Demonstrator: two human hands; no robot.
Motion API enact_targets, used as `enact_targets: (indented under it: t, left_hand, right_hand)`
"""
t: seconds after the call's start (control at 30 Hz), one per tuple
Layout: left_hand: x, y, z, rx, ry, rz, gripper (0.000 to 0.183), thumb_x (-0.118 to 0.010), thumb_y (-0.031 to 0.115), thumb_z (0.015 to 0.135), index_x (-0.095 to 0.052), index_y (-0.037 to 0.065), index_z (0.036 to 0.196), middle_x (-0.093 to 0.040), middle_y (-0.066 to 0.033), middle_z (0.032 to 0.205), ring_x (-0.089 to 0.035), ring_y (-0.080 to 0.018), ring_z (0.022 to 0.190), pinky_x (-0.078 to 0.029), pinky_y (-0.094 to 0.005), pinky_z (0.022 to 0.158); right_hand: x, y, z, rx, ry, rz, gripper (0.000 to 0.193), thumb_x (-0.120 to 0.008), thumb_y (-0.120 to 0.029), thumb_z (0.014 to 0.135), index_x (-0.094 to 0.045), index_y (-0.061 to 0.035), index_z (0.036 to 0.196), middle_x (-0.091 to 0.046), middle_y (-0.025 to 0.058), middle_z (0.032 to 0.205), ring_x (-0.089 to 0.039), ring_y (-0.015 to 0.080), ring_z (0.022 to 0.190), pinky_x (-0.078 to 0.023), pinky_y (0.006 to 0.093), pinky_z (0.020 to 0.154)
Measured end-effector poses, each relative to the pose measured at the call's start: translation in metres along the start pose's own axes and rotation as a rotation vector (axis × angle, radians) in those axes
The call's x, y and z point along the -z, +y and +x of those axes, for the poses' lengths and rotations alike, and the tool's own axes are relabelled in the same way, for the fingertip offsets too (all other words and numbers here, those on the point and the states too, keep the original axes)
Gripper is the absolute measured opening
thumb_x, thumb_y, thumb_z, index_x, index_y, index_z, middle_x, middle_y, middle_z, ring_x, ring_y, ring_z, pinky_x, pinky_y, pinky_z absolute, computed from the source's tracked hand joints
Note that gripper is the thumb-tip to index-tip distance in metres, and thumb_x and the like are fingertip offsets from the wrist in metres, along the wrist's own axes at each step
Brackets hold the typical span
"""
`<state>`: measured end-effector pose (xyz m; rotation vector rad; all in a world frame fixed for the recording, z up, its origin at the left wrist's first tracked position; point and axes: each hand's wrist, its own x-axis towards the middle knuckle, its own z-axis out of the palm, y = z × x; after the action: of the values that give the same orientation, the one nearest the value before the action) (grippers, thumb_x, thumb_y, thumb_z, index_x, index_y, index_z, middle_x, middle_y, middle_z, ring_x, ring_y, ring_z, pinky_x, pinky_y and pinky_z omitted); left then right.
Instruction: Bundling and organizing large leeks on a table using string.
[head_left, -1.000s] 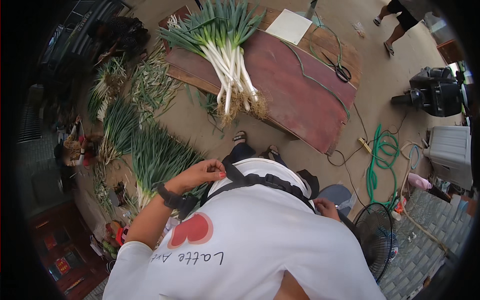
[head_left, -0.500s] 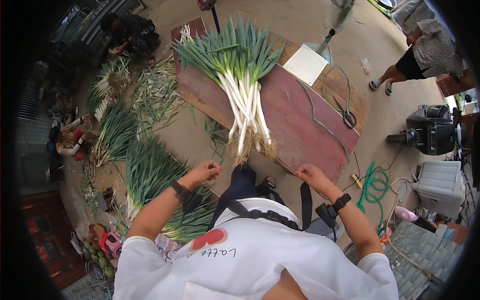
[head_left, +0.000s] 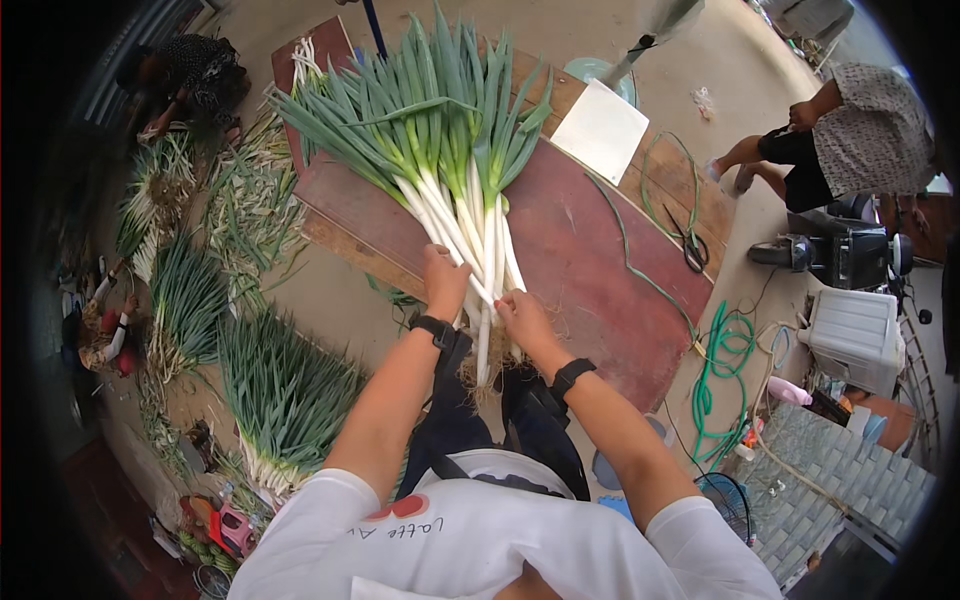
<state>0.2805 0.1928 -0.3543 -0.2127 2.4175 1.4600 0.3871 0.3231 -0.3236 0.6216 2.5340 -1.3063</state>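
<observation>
A loose bundle of long green onions (head_left: pixel 465 215) lies on the dark red board (head_left: pixel 590 250). Its green leaves fan toward the far side, and the white stalks and tangled roots point at me, overhanging the near edge. My left hand (head_left: pixel 446 280) is closed at the left side of the white stalks. Lower on the same bundle, my right hand (head_left: pixel 527 325) pinches a white stalk near its root end. Parts of the stalks and roots are hidden behind my fingers.
A white square plate (head_left: pixel 598 130) and black scissors (head_left: pixel 688 242) rest on the board, with green cord trailing nearby. More green onions (head_left: pixel 285 390) lie on the floor at left. People (head_left: pixel 195 80) crouch at left; another person (head_left: pixel 870 135) stands at right. A green hose (head_left: pixel 722 375) coils near a grey bin.
Both hands have moved forward from in front of my body onto the white stalks and closed there. The view has shifted closer to the board. The person at right has moved.
</observation>
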Motion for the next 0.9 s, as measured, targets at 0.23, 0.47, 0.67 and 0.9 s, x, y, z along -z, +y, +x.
enact_targets:
  t: [0.23, 0.47, 0.67, 0.9]
  left_hand:
    - [0.051, -0.043, -0.016, 0.030, -0.284, 0.002, 0.046, -0.072, 0.013, 0.072, -0.043, 0.002, 0.106, -0.047, -0.0065, 0.085, -0.051, -0.0165, 0.077, -0.045, -0.0317, 0.070]
    - [0.159, -0.011, -0.076, 0.403, -0.736, 0.200, 0.043, -0.060, 0.032, 0.086, -0.052, 0.004, 0.117, -0.054, -0.0070, 0.115, -0.050, -0.0173, 0.104, -0.039, -0.0312, 0.087]
    - [0.070, 0.164, -0.095, 0.081, -1.276, 0.323, 0.041, -0.055, 0.029, 0.089, -0.051, 0.004, 0.120, -0.058, -0.0055, 0.111, -0.052, -0.0147, 0.105, -0.037, -0.0280, 0.089]
    - [0.157, 0.079, -0.102, 0.386, -1.135, 0.636, 0.042, -0.053, 0.031, 0.090, -0.049, 0.005, 0.123, -0.056, -0.0085, 0.116, -0.051, -0.0172, 0.109, -0.040, -0.0316, 0.088]
  right_hand:
    - [0.081, 0.070, -0.063, -0.301, -0.002, 0.425, 0.023, -0.056, -0.020, 0.087, -0.058, 0.0007, 0.096, -0.061, 0.0056, 0.081, -0.057, 0.0122, 0.069, -0.047, 0.0261, 0.065]
    - [0.237, 0.149, -0.135, -0.473, -0.018, 0.290, 0.023, -0.051, -0.030, 0.092, -0.058, -0.0087, 0.096, -0.058, -0.0034, 0.081, -0.055, 0.0061, 0.073, -0.043, 0.0218, 0.064]
    - [0.296, 0.110, -0.145, -0.313, -0.136, 0.258, 0.035, -0.049, -0.040, 0.091, -0.058, -0.0088, 0.104, -0.059, -0.0010, 0.091, -0.055, 0.0078, 0.089, -0.045, 0.0241, 0.077]
    - [0.147, 0.105, -0.360, -0.912, -1.446, 0.429, 0.113, -0.061, -0.070, 0.067, -0.009, -0.0060, 0.145, -0.037, 0.0225, 0.137, -0.042, 0.0326, 0.124, -0.042, 0.0428, 0.094]
